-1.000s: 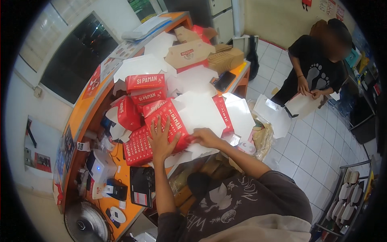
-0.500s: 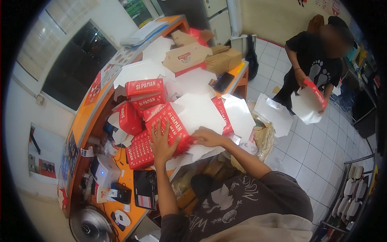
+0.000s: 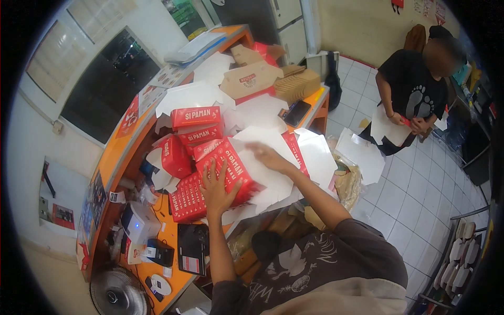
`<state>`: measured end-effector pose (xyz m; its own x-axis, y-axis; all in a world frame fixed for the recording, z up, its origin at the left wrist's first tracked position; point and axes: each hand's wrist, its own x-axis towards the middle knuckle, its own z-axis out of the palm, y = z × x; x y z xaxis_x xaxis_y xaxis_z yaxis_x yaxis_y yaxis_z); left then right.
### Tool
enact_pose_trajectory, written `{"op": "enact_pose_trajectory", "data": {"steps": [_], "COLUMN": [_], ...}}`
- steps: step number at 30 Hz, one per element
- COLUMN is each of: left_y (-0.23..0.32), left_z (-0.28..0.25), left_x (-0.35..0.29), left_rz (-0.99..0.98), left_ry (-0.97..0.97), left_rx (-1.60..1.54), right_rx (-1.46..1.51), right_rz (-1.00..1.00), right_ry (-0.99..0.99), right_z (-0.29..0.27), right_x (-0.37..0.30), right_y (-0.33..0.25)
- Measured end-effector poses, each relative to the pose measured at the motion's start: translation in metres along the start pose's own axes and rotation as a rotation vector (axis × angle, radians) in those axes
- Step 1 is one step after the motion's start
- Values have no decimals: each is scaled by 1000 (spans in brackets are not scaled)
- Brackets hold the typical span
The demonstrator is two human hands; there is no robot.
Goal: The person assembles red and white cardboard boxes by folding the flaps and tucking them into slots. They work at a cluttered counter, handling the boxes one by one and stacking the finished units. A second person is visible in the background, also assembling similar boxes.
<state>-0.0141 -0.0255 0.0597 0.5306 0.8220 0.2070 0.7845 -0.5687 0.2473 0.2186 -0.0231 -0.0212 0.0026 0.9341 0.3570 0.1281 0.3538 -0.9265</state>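
Hands on flat red boxes at an orange counter
Left hand stays spread flat on the red carton; right hand, fingers apart, has lifted farther onto the white sheets, gripping nothing

Shirt: dark grey short-sleeved tee, white printed lettering and a graphic across the chest
Lower garment: pale beige cloth just below the tee
Forearms: bare, no watch or bands
Hands: bare, ungloved
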Motion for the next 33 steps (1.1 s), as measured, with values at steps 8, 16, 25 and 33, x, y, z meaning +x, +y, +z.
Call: {"op": "enact_pose_trajectory", "data": {"steps": [8,16,25,33], "left_y": [0,-11,12,-7], "left_z": [-2,9,6,8], "left_x": [7,8,12,5], "left_rz": [29,188,35,-11], "left_ry": [-52,37,-19,21], "left_rx": [48,19,13,-1], "right_rx": [-192,-554,-613,568], "right_rz": [-34,-119,-340,-352], "right_ry": [57,468,-16,-92], "right_z": [50,16,-50,-29], "right_x": [77,172,229,167], "right_y": [74,76,34,-98]}}
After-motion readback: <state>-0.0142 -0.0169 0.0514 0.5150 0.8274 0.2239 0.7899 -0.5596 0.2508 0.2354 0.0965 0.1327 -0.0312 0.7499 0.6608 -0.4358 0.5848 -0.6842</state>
